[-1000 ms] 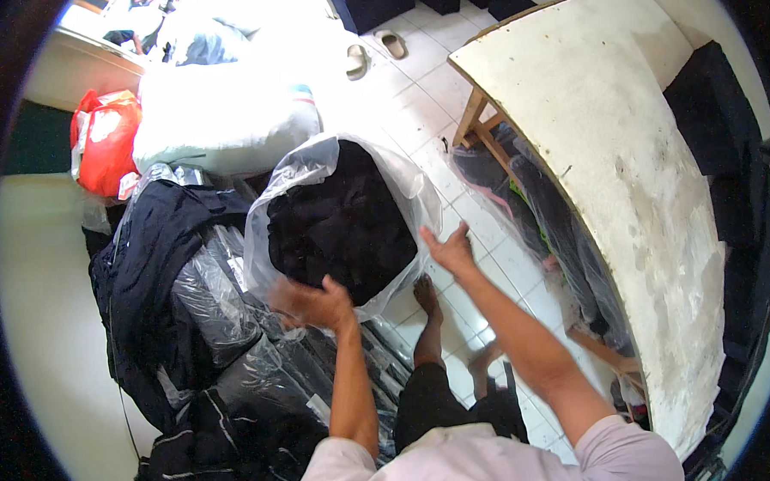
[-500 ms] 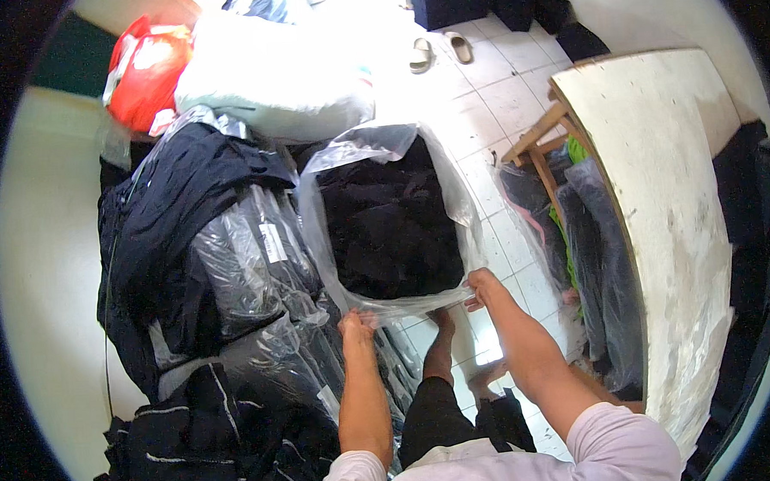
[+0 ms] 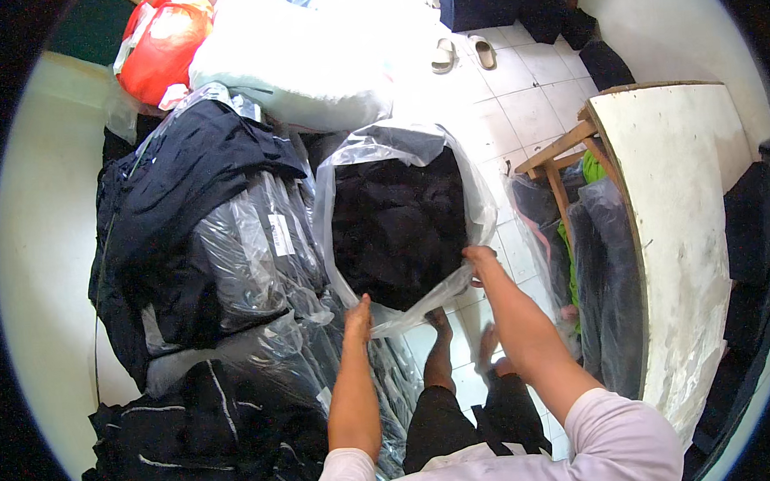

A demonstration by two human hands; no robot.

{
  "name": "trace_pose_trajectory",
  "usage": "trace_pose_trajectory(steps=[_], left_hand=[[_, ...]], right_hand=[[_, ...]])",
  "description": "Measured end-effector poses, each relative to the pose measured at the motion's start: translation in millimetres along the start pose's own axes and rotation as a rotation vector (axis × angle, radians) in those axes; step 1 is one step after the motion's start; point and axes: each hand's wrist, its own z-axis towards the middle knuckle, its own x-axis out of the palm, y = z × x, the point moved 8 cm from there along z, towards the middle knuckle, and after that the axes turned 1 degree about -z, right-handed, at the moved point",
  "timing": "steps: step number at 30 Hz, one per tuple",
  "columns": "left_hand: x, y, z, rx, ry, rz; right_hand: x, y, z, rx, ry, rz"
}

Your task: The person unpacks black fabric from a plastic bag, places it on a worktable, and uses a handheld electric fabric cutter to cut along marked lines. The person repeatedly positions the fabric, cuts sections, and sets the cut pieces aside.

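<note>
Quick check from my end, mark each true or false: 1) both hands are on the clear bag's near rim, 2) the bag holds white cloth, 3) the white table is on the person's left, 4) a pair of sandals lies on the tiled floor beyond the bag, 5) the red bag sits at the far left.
1) True: the left hand and right hand grip the near rim of the clear plastic bag.
2) False: it holds dark clothing.
3) False: the white table is on the right.
4) True: sandals lie on the tiles.
5) True: the red bag is far left.
</note>
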Motion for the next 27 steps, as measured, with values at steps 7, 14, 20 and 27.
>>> trace_pose_trajectory(steps=[7, 14, 20, 27], left_hand=[[-6.7, 19.2, 71.0, 0.192, -0.009, 0.464], [-16.9, -23.0, 64.5, 0.079, -0.338, 0.289], [13.5, -32.3, 23.9, 0.166, -0.319, 0.63], [-4.7, 4.5, -25.8, 0.16, -0.243, 0.57]], right_hand=[[-21.0, -0.7, -6.6, -0.293, -0.067, -0.512], [-34.0, 21.8, -55.7, -0.078, -0.059, -0.087], [-10.6, -4.3, -70.4, -0.391, -0.25, -0.291], [-21.3, -23.0, -40.5, -0.522, -0.052, -0.364]])
